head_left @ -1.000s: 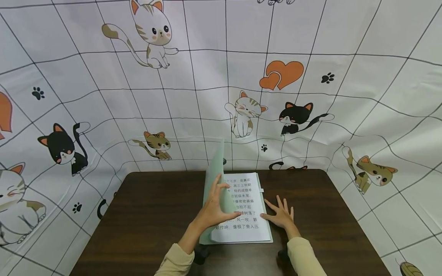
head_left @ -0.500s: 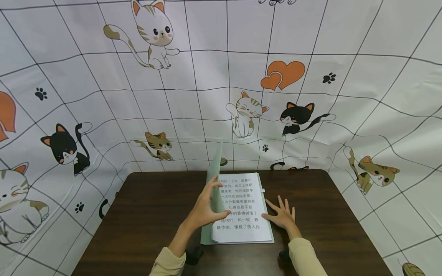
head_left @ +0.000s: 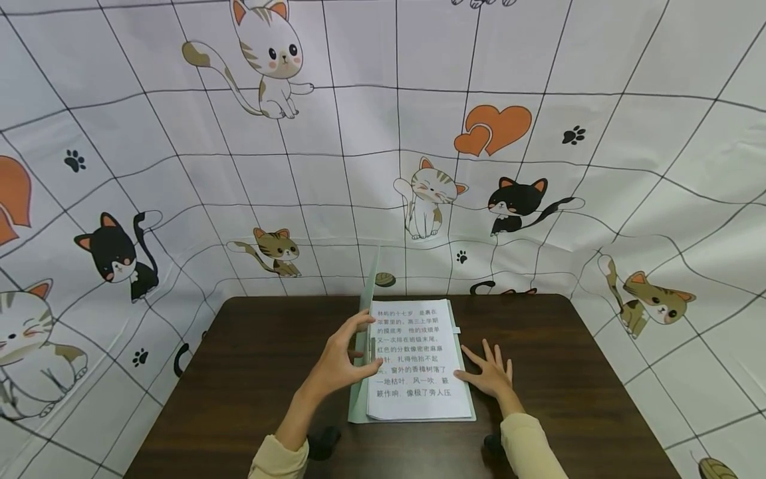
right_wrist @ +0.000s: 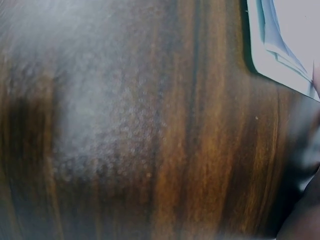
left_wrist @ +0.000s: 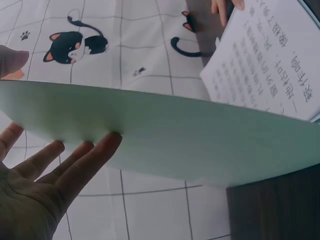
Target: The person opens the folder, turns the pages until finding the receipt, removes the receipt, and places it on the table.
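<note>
A pale green folder (head_left: 362, 399) lies on the table with its front cover (left_wrist: 190, 135) raised nearly upright. Inside are white sheets (head_left: 419, 339) printed with dark characters, and a metal clip (head_left: 373, 346) shows at the left edge. My left hand (head_left: 332, 362) holds the cover, the thumb on the inner side and the spread fingertips against the outer face, as the left wrist view shows. Flat on the table, my right hand (head_left: 493, 376) spreads its fingers, the thumb at the folder's right edge. The right wrist view catches only a folder corner (right_wrist: 257, 55) and a blurred bit of hand.
Beneath everything is a dark brown wooden table (head_left: 550, 366). A white cloth (head_left: 335, 133) with grid lines and cartoon cats hangs behind and at both sides. A small white tab (head_left: 457, 330) sticks out at the folder's right edge. Dark devices sit at the wrists.
My left hand has moved to the left with the cover, swinging it from leaning over the pages to nearly upright. More of the printed page shows. The right hand has stayed in place.
</note>
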`<state>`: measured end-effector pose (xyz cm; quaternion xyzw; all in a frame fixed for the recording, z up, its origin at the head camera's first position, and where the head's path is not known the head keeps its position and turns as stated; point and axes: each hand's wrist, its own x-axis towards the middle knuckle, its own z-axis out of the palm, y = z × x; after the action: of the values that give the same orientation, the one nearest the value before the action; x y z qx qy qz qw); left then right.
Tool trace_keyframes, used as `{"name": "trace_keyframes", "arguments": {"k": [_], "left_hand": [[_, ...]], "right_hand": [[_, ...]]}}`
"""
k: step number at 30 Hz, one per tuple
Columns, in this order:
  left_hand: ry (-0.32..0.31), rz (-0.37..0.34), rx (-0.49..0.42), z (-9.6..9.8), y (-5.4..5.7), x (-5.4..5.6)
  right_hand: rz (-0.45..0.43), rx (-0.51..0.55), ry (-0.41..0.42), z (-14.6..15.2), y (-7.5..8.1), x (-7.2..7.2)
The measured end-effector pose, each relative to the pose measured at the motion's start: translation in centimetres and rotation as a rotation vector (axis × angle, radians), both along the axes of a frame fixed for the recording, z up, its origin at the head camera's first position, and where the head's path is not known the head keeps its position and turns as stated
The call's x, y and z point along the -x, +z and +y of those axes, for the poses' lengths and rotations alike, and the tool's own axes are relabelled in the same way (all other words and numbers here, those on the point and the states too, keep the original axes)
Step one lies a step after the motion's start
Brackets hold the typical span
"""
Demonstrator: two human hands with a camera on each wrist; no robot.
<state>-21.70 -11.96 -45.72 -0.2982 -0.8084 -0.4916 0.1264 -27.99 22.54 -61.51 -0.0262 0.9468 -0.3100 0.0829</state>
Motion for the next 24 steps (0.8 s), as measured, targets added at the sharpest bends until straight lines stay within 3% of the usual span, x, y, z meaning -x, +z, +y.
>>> {"name": "trace_keyframes", "arguments": {"k": [9, 24], "left_hand": [[0.04, -0.016, -0.065, -2.3, -0.2, -0.8], [0.192, -0.05, -0.072, -6.6, 1.1, -1.3]], "right_hand": [[0.003, -0.007, 0.008, 0.2, -1.6, 0.3], [-0.02, -0.042, -0.011, 0.2, -0.4, 0.4]]}}
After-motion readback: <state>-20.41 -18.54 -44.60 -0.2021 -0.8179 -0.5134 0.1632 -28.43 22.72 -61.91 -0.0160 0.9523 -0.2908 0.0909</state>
